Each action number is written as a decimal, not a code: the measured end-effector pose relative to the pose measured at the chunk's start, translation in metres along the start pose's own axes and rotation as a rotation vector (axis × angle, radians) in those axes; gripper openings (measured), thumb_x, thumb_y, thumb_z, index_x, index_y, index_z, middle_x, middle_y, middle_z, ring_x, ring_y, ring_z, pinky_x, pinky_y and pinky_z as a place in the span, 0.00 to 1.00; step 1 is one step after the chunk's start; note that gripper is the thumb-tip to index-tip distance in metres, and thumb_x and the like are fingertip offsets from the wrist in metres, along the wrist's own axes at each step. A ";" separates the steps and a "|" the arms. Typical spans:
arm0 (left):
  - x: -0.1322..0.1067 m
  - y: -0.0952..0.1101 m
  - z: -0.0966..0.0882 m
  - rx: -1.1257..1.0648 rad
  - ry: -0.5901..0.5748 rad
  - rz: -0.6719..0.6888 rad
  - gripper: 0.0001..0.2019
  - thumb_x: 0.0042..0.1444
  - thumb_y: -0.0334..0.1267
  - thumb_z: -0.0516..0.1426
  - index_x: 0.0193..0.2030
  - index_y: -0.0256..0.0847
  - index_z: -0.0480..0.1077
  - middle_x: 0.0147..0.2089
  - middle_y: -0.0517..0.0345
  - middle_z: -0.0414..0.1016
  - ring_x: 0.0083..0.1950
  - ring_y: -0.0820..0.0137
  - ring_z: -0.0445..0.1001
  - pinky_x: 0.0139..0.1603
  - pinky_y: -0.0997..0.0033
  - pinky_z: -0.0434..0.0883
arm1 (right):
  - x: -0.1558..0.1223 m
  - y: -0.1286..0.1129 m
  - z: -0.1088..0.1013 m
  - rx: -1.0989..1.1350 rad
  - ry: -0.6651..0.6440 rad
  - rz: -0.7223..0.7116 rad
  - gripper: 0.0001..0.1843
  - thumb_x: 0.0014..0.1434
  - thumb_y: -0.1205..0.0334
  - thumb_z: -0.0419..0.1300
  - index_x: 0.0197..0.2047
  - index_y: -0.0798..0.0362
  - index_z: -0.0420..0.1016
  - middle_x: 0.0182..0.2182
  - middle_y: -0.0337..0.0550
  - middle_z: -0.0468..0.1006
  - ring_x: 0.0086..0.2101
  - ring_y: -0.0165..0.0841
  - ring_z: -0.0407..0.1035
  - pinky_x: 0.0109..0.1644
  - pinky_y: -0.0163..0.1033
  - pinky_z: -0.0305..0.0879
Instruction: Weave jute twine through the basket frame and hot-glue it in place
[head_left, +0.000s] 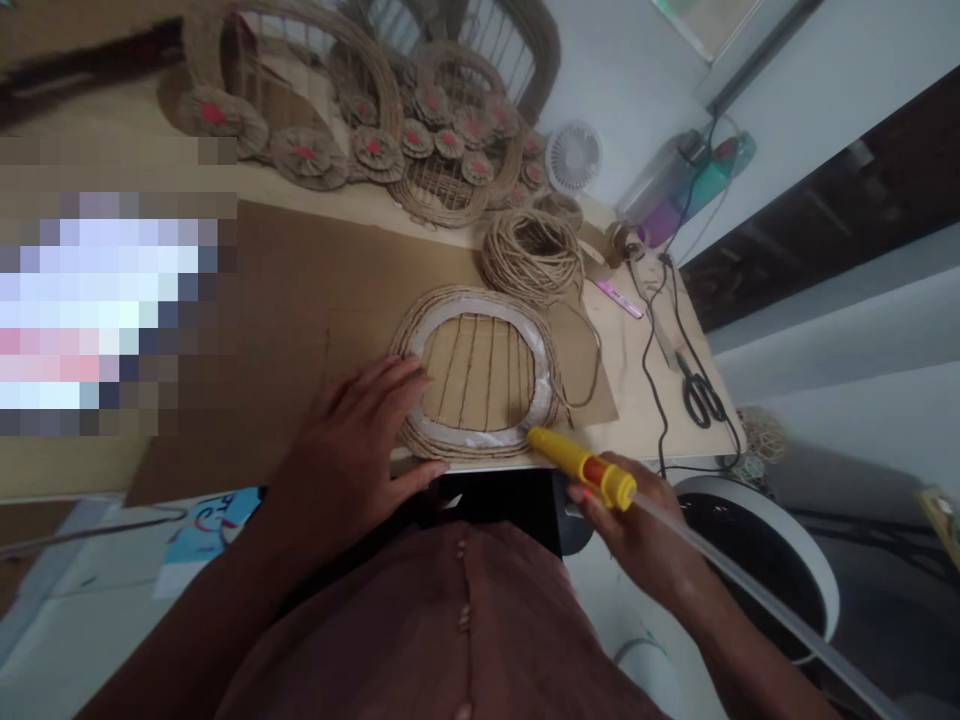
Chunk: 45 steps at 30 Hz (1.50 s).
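Observation:
An oval frame (480, 437) wound with jute twine lies at the table's front edge, with a pale inner ring and thin strands strung across its opening. My left hand (367, 430) rests on its left side, fingers stretched out over the rim and thumb at the lower edge. My right hand (630, 520) is closed around a yellow glue gun (574, 460) with a long clear glue stick (757, 590) out of its back. The gun's tip is at the ring's lower right. A strand of twine (596, 370) trails from the frame's right side.
A coil of twine (532, 255), a pink marker (619, 299) and black-handled scissors (702, 392) lie on the table. Finished twine pieces with rosettes (375, 150) and a small white fan (574, 157) stand behind. Cardboard (285, 330) lies under the frame; dark cables (651, 350) run down the right.

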<state>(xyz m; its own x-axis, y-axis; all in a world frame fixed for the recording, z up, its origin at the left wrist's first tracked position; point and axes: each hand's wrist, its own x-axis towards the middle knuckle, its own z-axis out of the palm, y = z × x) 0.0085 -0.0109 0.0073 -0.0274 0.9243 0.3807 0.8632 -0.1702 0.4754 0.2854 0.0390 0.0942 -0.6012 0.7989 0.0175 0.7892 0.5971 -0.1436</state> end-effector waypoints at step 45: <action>-0.005 0.000 0.003 0.033 0.012 0.009 0.28 0.60 0.48 0.52 0.65 0.43 0.54 0.64 0.43 0.66 0.66 0.52 0.64 0.63 0.47 0.64 | 0.026 0.109 -0.002 0.028 0.433 0.288 0.15 0.62 0.49 0.55 0.42 0.51 0.73 0.32 0.44 0.78 0.31 0.36 0.72 0.33 0.37 0.64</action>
<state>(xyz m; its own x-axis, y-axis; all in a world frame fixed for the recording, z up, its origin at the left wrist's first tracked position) 0.0102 -0.0143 0.0034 -0.0254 0.9184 0.3948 0.8795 -0.1672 0.4456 0.3561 0.1245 0.0807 -0.2489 0.8905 0.3809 0.9078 0.3515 -0.2287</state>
